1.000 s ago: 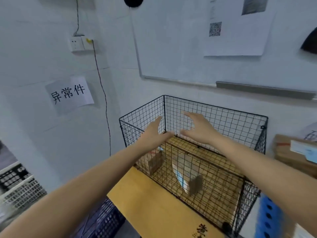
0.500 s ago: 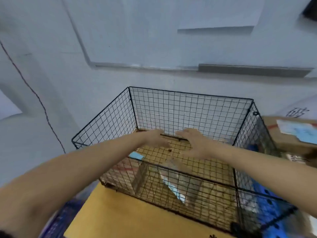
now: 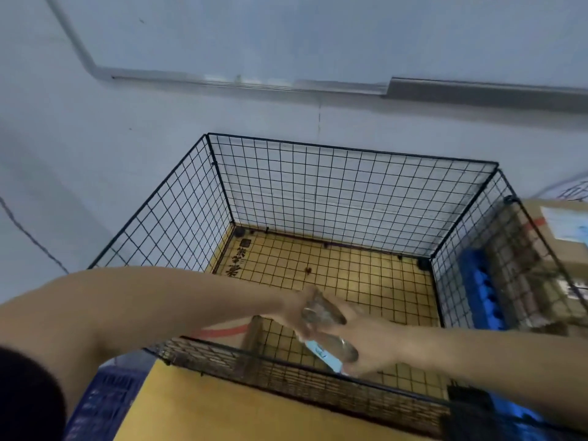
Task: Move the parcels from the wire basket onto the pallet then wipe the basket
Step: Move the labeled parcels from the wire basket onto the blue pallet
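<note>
Lowered, left grip [image 3: 296,313] and right grip [image 3: 369,343] clasp parcel [image 3: 342,346].

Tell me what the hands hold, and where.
A grey bagged parcel, inside the wire basket: left hand grips its far end, right hand its near end.

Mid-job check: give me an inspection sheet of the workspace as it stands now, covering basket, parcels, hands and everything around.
Surface: yellow board under the wire basket; printed characters show through the basket floor.
Job's things: grey parcel with a blue-white label, inside the basket near the front; brown cardboard box with red tape to its left, also inside.
Clutter: small dark speck on the basket floor.
Hands: left hand and right hand both grip the grey parcel; the view is blurred.
Cables: thin dark cable on the wall, left.
Surroundings: whiteboard edge above; labelled carton and blue plastic piece right of the basket; blue crate lower left.
</note>
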Demonstrator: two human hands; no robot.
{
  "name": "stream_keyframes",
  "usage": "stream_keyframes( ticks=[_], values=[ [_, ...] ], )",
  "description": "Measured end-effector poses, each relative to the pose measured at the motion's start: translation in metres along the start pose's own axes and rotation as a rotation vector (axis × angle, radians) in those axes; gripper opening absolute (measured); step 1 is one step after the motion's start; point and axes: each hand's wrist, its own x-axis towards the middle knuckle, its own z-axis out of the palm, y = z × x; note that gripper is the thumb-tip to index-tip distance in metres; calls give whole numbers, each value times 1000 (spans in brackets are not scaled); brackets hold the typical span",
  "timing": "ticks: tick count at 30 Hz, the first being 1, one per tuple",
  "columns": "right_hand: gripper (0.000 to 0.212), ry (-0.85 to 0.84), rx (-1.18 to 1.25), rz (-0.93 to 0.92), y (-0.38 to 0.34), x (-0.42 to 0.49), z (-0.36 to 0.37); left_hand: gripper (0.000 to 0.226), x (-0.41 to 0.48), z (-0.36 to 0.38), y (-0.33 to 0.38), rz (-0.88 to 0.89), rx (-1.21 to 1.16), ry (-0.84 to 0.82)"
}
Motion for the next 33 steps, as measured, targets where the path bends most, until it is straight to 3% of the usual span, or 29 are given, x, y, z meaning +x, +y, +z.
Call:
stream_keyframes(
  ticks=[2,7,11,14,17,21,25,29,33],
  values=[
    [89,27,18,20,1,2,-2,102,4,2,-1,9,-35,27],
    [100,176,191,111,14,5,-15,90,4,-6,3,60,-91,193],
    [94,367,386,230,35,-1,-40,104,-5,-16,8,78,-58,369],
    [88,541,605,299,46,-12,-66,113,-12,-27,16,112,-232,482],
    [79,694,734,248,41,-33,-96,116,-22,-36,27,169,-413,539],
    [72,850,991,164,23,-65,-119,111,-49,-44,49,443,-693,500],
    [71,948,1169,88,6,-105,-134,96,-80,-43,80,710,-717,636],
    [69,1097,1135,84,-11,-163,-149,105,-105,-46,125,797,-703,764],
    [65,1249,1076,186,-17,-233,-156,98,-123,-44,184,924,-727,756]
  ],
)
